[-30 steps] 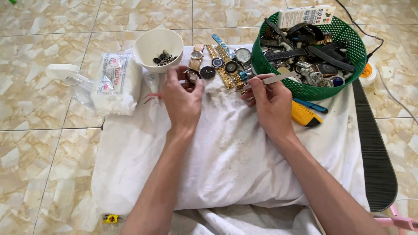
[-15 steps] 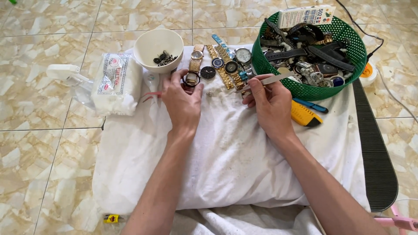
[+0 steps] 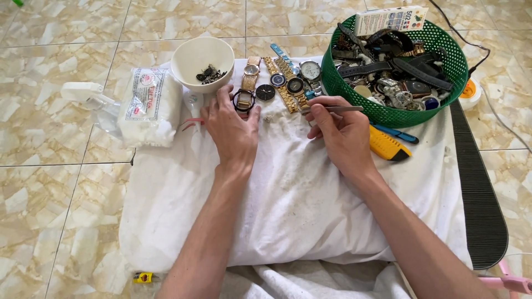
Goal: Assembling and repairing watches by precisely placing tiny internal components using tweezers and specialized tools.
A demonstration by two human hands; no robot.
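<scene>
**Watch case pinned at my fingertips, tweezers poised**

Watch case (image 3: 244, 100), round and dark-rimmed, lies at twelve o'clock from my left hand (image 3: 230, 130), on the white cloth (image 3: 288, 205) that covers my work spot so small parts show up and do not roll onto the tiled floor (image 3: 55, 182). At two o'clock from my hands sits the green basket (image 3: 443, 91), heaped with straps and watch bodies, near enough to my right hand (image 3: 343, 135) to reach. At ten o'clock lies a white packet (image 3: 149, 108), and just beside it the white bowl (image 3: 202, 58) holding a few dark bits, probably kept there so they stay together. A row of watches (image 3: 285, 83) lies flat along the cloth's far edge, between bowl and basket. A yellow cutter (image 3: 388, 147) rests at three o'clock from my right hand. My left fingers (image 3: 224, 99) are spread, tips touching the case to steady it. My right fingers pinch slim metal tweezers (image 3: 338, 109), tip aimed left toward the watches.
</scene>
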